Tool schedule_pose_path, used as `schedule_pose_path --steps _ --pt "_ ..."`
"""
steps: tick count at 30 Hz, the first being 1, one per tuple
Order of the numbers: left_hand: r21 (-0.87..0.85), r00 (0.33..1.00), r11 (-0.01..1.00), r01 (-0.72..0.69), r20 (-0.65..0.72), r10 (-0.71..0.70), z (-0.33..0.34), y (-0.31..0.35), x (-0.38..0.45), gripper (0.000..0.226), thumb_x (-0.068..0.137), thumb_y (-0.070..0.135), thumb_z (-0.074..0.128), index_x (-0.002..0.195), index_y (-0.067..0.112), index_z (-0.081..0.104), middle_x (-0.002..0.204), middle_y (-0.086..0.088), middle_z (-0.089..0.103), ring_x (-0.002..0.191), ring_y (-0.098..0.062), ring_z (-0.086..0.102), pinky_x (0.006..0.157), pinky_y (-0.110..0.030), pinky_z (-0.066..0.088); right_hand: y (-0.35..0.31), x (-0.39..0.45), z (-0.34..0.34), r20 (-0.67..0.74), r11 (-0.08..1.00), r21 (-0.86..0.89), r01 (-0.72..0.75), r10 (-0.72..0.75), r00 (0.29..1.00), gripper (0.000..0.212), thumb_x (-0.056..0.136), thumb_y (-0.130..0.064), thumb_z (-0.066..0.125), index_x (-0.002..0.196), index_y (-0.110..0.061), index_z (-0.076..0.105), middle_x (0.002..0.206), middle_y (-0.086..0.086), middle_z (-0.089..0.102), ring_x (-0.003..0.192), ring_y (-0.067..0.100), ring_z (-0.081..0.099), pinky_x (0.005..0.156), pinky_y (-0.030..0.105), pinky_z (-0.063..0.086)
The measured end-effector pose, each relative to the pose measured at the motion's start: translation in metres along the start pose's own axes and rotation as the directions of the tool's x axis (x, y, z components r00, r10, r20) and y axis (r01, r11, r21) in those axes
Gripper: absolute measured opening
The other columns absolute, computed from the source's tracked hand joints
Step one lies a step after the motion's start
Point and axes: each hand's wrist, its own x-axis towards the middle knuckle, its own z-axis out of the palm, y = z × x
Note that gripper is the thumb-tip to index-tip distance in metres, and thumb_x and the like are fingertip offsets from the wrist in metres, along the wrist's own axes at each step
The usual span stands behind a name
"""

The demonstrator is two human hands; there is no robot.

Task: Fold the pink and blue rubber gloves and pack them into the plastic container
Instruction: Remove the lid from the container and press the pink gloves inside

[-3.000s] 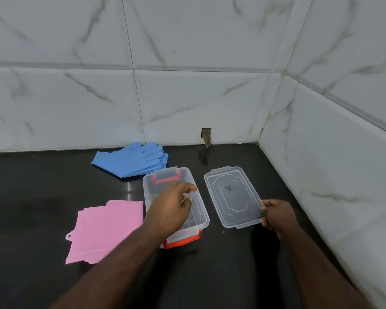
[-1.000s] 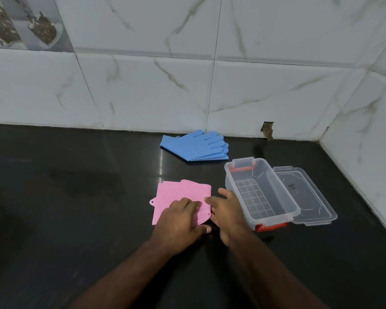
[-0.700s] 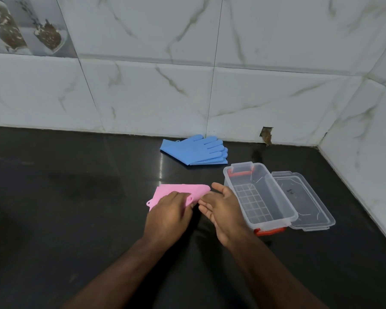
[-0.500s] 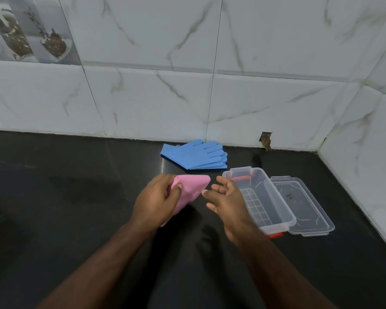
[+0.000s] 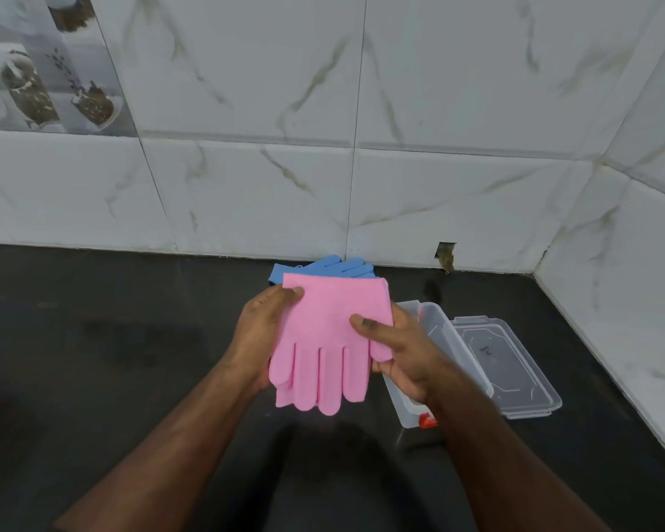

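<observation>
The pair of pink rubber gloves (image 5: 325, 339) is held up in the air above the black stone counter (image 5: 112, 359), one glove stacked on the other, cuff edge away from the person and the soft fingers hanging down toward them. The left hand (image 5: 260, 332) grips the stack along its left side, thumb curled over the top near the cuff corner and the other fingers hidden beneath. The right hand (image 5: 400, 351) pinches the right side, thumb pressed on the palm area and fingers curled under by the glove's thumb. The material looks light, limp and floppy, and the dangling fingers droop freely, so it will likely bend wherever it is unsupported and may spring open again after a fold; rubber can also slide layer against layer. Holding by the two side edges near the middle, as now, seems the sound place, since it lets the fingers be turned up against the cuff. Just right of the hands, the clear rectangular plastic container (image 5: 438, 339) with a red clasp sits open on the counter, partly hidden by the right forearm, and its clear flat lid (image 5: 515, 362) lies beside it. Behind the pink stack, the blue rubber gloves (image 5: 323, 267) lie flat by the white marble-patterned wall tiles (image 5: 438, 109), not yet folded.
</observation>
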Motion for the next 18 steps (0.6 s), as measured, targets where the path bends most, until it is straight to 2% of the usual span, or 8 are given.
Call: schedule_pose_path --steps 4,8,11,14,18 --pt "0.002 0.99 0.99 0.139 -0.034 -0.139 -0.003 -0.014 0.009 0.016 0.095 0.014 0.061 0.106 0.003 0.065 0.095 -0.018 0.077 0.082 -0.034 0.073 0.073 -0.047 0.061 0.011 0.002 -0.006 -0.1 0.993 -0.11 -0.032 0.021 0.995 0.05 0.087 -0.018 0.07 0.131 -0.029 0.05 0.118 0.0 0.069 0.108 0.022 0.068 0.089 0.057 0.055" --pt "0.129 0.97 0.964 0.234 0.032 -0.24 -0.008 -0.021 0.017 0.032 0.098 0.028 0.061 0.117 0.003 0.067 0.106 -0.017 0.076 0.102 -0.036 0.072 0.093 -0.053 0.056 0.014 0.006 -0.014 -0.239 0.999 -0.021 0.035 -0.039 0.97 0.059 0.086 -0.009 0.071 0.135 -0.03 0.046 0.121 -0.003 0.062 0.109 0.023 0.065 0.088 0.054 0.056" --pt "0.232 0.922 0.915 0.331 0.126 -0.365 -0.016 -0.026 0.016 0.039 0.095 0.036 0.063 0.12 0.005 0.068 0.114 -0.018 0.074 0.098 -0.029 0.072 0.086 -0.045 0.059 0.016 0.009 -0.022 -0.317 0.999 0.037 0.039 -0.025 0.948 0.066 0.085 -0.007 0.073 0.136 -0.039 0.046 0.126 -0.005 0.054 0.112 0.027 0.062 0.086 0.056 0.056" --pt "0.286 0.872 0.883 0.371 0.219 -0.438 -0.018 -0.033 0.012 0.037 0.094 0.033 0.065 0.123 0.009 0.068 0.117 -0.017 0.073 0.101 -0.031 0.072 0.091 -0.051 0.058 0.017 0.008 -0.03 -0.344 0.997 0.076 -0.012 0.038 0.938 0.064 0.088 -0.007 0.069 0.138 -0.038 0.044 0.128 -0.003 0.054 0.111 0.029 0.063 0.085 0.058 0.056" --pt "0.256 0.873 0.905 0.339 0.273 -0.404 -0.011 -0.035 0.015 0.033 0.096 0.023 0.063 0.127 0.01 0.065 0.121 -0.016 0.072 0.111 -0.035 0.07 0.089 -0.055 0.059 0.01 -0.001 -0.036 -0.316 0.986 -0.083 -0.142 0.109 0.942 0.061 0.094 -0.02 0.063 0.144 -0.039 0.035 0.128 -0.002 0.052 0.109 0.025 0.062 0.087 0.056 0.056"
